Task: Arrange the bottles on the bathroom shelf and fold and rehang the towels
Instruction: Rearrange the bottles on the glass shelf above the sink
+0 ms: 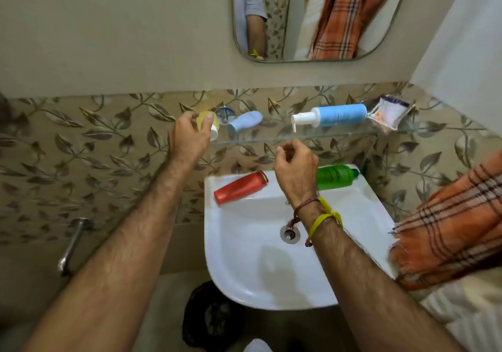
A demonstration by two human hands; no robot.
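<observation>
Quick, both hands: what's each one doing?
Left hand: closed on the yellow bottle at the shelf.
Right hand: loosely curled, holding nothing visible.

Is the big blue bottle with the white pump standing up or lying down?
Lying down. The blue pump bottle rests on its side along the glass shelf, pump end pointing left, nozzle hanging over the front edge.
</observation>
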